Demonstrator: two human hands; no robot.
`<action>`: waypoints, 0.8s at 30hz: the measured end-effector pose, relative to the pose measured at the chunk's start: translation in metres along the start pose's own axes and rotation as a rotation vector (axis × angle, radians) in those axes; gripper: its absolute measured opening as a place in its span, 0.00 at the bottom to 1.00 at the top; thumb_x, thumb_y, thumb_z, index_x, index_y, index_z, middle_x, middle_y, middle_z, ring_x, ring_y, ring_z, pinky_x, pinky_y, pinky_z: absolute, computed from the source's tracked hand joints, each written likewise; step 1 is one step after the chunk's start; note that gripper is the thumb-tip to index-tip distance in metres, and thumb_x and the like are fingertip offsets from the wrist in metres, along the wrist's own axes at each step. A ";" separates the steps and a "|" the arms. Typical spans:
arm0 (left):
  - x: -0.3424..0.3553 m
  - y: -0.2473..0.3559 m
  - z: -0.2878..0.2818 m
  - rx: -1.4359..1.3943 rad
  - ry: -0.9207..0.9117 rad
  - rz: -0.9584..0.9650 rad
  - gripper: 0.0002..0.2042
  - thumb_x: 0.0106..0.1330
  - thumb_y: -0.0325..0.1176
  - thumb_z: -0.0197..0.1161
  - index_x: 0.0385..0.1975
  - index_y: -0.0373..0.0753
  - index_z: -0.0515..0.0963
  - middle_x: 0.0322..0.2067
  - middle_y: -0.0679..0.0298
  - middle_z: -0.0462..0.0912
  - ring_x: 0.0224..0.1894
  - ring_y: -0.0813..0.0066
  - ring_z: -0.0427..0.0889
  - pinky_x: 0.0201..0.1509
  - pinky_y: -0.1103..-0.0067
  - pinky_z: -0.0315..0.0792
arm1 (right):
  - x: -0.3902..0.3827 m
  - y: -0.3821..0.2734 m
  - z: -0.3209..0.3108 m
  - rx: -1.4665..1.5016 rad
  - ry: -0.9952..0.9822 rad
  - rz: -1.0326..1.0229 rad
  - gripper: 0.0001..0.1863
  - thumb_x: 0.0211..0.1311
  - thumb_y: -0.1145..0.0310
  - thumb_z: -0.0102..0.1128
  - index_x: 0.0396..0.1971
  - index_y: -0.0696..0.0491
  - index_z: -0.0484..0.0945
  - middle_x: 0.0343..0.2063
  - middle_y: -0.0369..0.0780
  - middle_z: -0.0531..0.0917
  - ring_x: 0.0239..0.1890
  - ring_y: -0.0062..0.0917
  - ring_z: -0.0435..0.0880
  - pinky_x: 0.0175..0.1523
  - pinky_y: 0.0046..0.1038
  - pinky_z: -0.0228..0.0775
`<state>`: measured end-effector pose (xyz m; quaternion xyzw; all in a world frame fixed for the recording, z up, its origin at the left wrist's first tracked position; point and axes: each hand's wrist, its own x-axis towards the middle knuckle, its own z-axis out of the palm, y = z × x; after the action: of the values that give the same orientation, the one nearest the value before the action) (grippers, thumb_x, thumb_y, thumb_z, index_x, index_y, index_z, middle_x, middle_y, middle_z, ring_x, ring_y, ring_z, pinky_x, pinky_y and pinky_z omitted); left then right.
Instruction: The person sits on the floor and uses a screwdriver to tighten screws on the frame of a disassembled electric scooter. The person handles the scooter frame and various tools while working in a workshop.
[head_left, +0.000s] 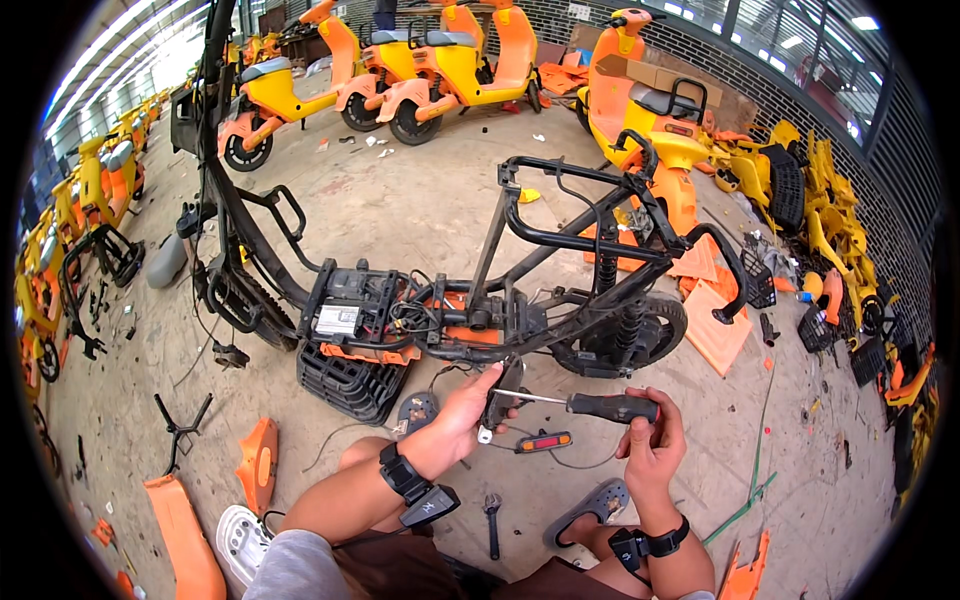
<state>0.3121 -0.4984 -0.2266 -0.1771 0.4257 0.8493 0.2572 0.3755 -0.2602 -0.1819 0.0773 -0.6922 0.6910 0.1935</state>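
My right hand (655, 428) is closed round the black handle of a screwdriver (610, 407). Its thin metal shaft points left, the tip reaching a small dark part (506, 388) that my left hand (468, 405) grips. What kind of part it is I cannot make out; a white connector (485, 436) hangs just below it. Both hands are in front of a stripped black scooter frame (490, 240), which stands with its wheels, wiring and a silver-labelled box (338, 320) exposed. On the floor between my hands and feet lie a red and amber tail light (543, 442) and an adjustable wrench (493, 525).
Orange panels (185, 540) lie at the lower left, near a black forked bracket (182, 432). A black plastic basket (352, 385) sits under the frame. Yellow and orange scooters (465, 65) stand behind. Along the right wall is a heap of yellow body panels (835, 215).
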 end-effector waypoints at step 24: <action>0.002 -0.001 -0.001 0.005 0.014 0.004 0.18 0.72 0.50 0.51 0.49 0.42 0.72 0.33 0.61 0.81 0.28 0.75 0.79 0.22 0.80 0.69 | 0.000 0.005 0.001 -0.021 0.039 0.008 0.21 0.68 0.67 0.56 0.56 0.61 0.66 0.49 0.47 0.78 0.18 0.13 0.71 0.21 0.15 0.66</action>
<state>0.3117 -0.4978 -0.2287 -0.1814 0.4301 0.8474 0.2531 0.3736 -0.2606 -0.1862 0.0591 -0.6958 0.6859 0.2047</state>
